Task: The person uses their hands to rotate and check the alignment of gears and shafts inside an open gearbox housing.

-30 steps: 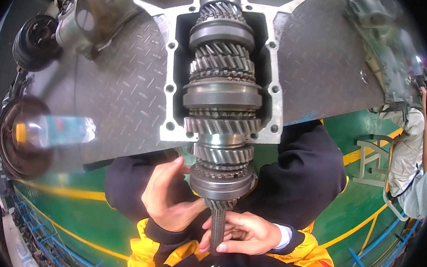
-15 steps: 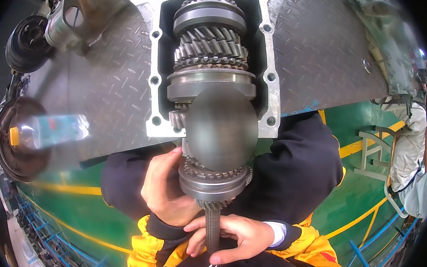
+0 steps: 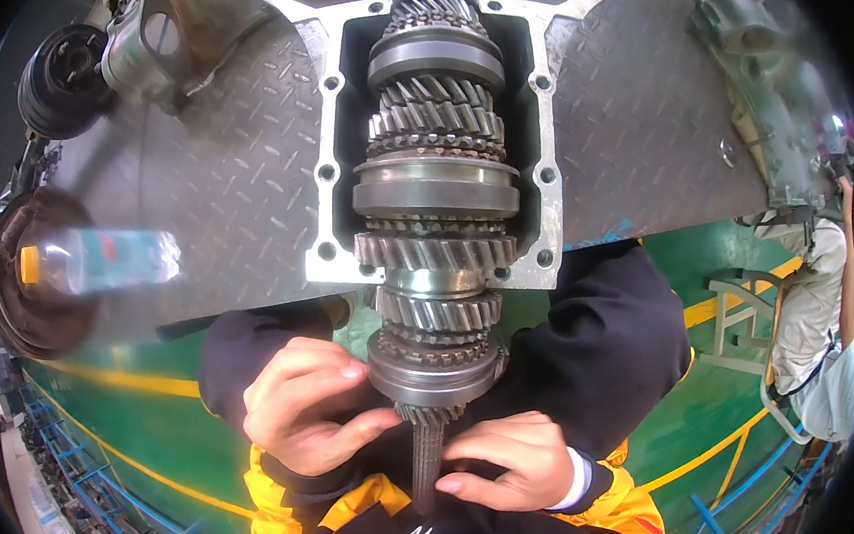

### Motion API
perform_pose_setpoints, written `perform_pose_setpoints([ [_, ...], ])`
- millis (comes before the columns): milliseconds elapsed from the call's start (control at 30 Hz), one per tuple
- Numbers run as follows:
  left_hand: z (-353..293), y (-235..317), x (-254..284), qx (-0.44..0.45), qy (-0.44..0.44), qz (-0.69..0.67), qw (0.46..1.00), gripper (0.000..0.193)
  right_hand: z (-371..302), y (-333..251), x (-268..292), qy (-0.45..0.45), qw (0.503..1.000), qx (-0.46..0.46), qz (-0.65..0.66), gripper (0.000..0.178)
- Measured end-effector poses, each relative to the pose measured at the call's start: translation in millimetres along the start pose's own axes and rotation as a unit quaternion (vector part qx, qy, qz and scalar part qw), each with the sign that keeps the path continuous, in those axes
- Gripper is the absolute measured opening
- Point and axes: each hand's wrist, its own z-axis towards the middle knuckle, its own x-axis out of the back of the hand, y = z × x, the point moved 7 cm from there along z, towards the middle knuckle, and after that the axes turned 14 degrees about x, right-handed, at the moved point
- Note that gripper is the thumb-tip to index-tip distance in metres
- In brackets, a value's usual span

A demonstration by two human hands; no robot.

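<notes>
Head view, left hand (image 3: 310, 407): sitting spread beside grey steel gears (image 3: 441, 314), seven o'clock.
Right hand (image 3: 522, 460): thumb sitting apart, five.
Clear plastic bottle (image 3: 76, 263): wearing illegible label (image 3: 130, 257), nine.

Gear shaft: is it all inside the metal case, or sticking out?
Partly out: the gear shaft runs past the near edge of the metal case, its thin end outside.

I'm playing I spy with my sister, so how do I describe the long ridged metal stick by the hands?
Find the silvery housing on the grey table, then follow its row of gears down past the table's edge. At the bottom, between the left hand and the right hand, is the ridged stick. Unlike the wide, round gears above, it is long and thin.
</notes>
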Motion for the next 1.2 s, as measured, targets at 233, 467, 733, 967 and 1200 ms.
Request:
perform_pose_setpoints([
  [233, 1, 6, -6, 0.005, 0.038, 0.074, 0.997, 0.044, 34, -31, 30, -0.004, 0.953, 0.105, -0.284, 0.025],
  [467, 0, 10, -14, -0.032, 0.039, 0.073, 0.996, 0.037, 49, -29, 37, -0.022, 0.946, 0.099, -0.308, 0.024],
  [733, -4, 4, -16, -0.007, 0.027, 0.078, 0.997, 0.03, 37, -19, 30, 0.023, 0.953, 0.089, -0.288, 0.02],
  [967, -3, -7, -18, 0.065, -0.016, 0.036, 0.997, 0.021, -5, 28, -18, -0.051, 0.921, -0.277, 0.271, 0.029],
  [1200, -13, -21, -36, 0.252, -0.171, -0.095, 0.948, 0.007, -22, 10, -54, -0.114, 0.725, -0.331, 0.593, 0.053],
])
